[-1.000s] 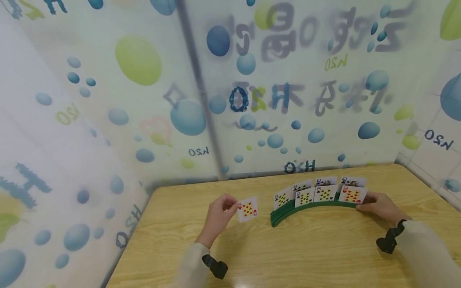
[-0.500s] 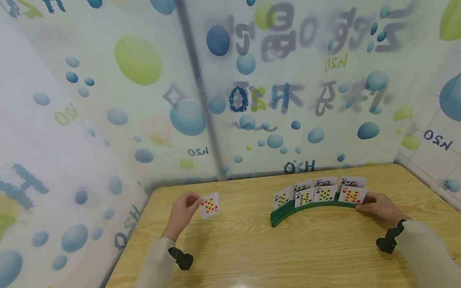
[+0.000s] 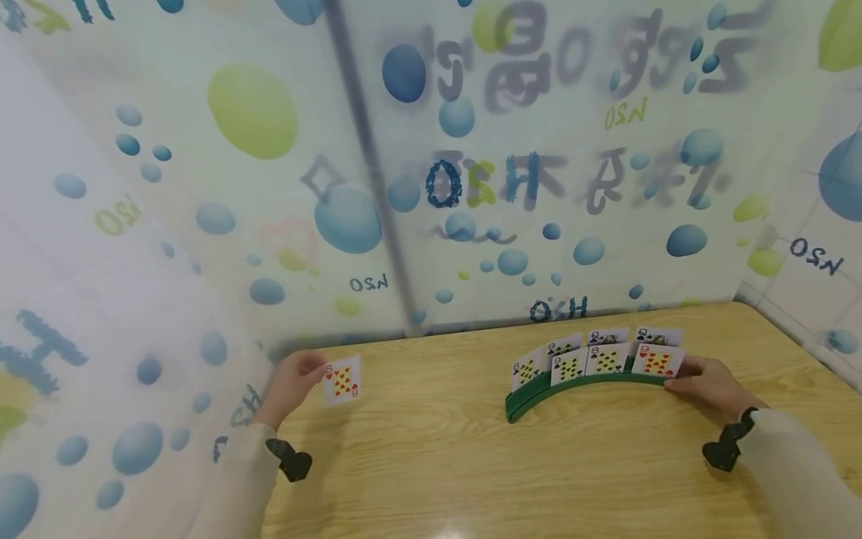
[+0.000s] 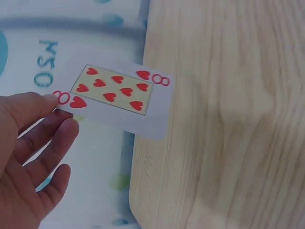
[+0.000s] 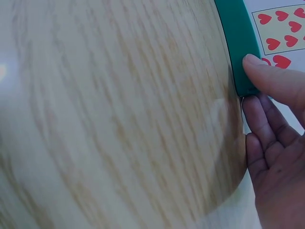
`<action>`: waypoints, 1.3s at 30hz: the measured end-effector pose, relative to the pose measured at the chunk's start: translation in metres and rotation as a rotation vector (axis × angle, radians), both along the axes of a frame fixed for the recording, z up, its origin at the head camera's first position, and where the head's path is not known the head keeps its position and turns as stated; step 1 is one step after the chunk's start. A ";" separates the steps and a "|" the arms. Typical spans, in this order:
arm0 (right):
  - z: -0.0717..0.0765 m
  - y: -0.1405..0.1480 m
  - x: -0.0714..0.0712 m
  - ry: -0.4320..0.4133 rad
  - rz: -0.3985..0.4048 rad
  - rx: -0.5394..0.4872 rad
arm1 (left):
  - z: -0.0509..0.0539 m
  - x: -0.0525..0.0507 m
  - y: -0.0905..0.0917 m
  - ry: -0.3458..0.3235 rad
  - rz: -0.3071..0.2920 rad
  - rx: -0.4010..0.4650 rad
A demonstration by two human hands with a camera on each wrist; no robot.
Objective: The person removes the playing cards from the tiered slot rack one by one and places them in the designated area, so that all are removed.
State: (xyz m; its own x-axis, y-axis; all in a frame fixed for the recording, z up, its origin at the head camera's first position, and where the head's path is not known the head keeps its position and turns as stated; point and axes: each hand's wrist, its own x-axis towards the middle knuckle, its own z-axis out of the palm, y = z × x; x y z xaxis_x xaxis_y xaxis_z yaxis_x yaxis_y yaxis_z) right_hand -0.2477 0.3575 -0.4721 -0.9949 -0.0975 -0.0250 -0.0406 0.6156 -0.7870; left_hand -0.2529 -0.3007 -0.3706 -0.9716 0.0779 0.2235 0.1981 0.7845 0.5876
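The left hand [image 3: 292, 388] pinches an eight of hearts card [image 3: 343, 381] by one corner above the table's left part; in the left wrist view thumb and fingers of the hand [image 4: 33, 148] meet at the corner of the card [image 4: 114, 90]. A curved green card holder [image 3: 586, 380] bears several upright cards in two rows, a red heart card [image 3: 657, 361] at its right front. The right hand [image 3: 714, 385] grips the holder's right end. Seen from the right wrist, the hand [image 5: 281, 119] has its thumb on the green holder [image 5: 240, 52], fingers behind its end.
The wooden table [image 3: 431, 449] reaches back to a pale curtain [image 3: 471, 254] printed with blue and green drops. Further curtain stands along the left and right sides. Black bands with small cameras sit on both wrists.
The left hand has moved left across the table with the eight of hearts, away from the holder. The right hand has stayed at the holder's end.
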 end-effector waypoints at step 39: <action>0.002 -0.006 0.005 0.032 -0.049 -0.013 | -0.050 -0.012 -0.087 -0.141 0.204 0.013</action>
State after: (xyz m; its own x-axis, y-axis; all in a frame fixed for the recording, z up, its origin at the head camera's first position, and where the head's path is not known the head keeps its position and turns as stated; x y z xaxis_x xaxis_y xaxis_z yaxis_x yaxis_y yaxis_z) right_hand -0.2427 0.3511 -0.4697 -0.9988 -0.0486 0.0084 -0.0362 0.6070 -0.7938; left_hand -0.2653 -0.3880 -0.4207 -0.9885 -0.1256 0.0843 -0.0487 0.7919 0.6087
